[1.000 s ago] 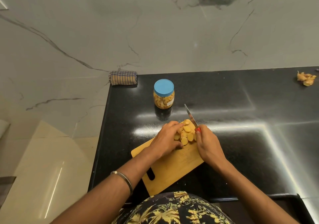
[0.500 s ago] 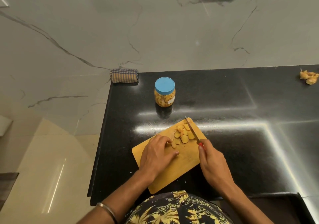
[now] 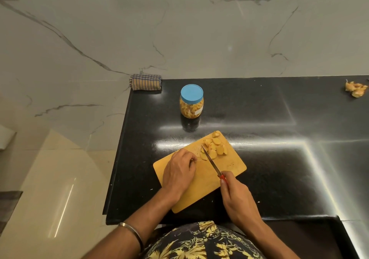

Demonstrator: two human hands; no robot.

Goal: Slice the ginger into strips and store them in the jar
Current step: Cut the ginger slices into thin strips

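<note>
Ginger slices lie heaped at the far end of a wooden cutting board, which sits angled on the black countertop, the largest surface here. Left hand rests on the board's left part, fingers curled down just beside the slices; whether they pinch a piece cannot be told. Right hand grips a red-handled knife, blade tip among the slices. Farther back stands a blue-lidded jar, lid on. A folded checked cloth lies at the far left corner; ginger scraps at far right.
</note>
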